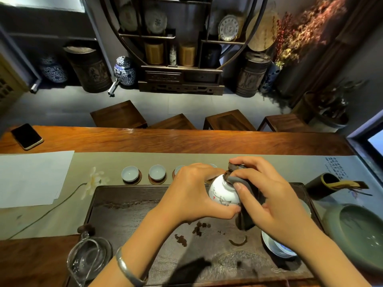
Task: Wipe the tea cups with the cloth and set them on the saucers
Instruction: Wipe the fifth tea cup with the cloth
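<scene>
My left hand grips a white painted tea cup, turned bottom-up above the dark tea tray. My right hand presses a dark grey cloth against the cup's side and foot. Two pale cups sit on round brown saucers along the tray's far edge. A third cup on a saucer shows partly behind my left hand.
A glass pitcher stands at the tray's near left. A blue-white dish lies under my right wrist, a green basin at far right, a dark tool holder behind it. Paper sheets and a phone lie left.
</scene>
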